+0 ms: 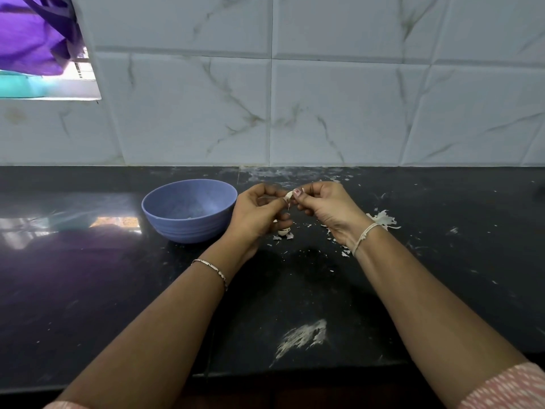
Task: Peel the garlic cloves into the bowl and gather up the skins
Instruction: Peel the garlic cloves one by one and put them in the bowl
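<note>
Both hands meet above the black counter, just right of a blue bowl (188,209). My left hand (259,214) pinches a small white garlic clove (288,195) between thumb and fingers. My right hand (330,208) pinches the same clove from the other side, thumbnail against it. White garlic skins (284,234) lie on the counter under the hands, and a larger heap of skins (383,219) sits behind my right wrist. A few small pale bits lie in the bowl's bottom.
The black stone counter (118,290) runs to a white marble-tile wall (324,113). A white smear (303,335) marks the counter near its front edge. A window opening with purple cloth (35,33) is at the top left. Tiny skin flakes are scattered on the right.
</note>
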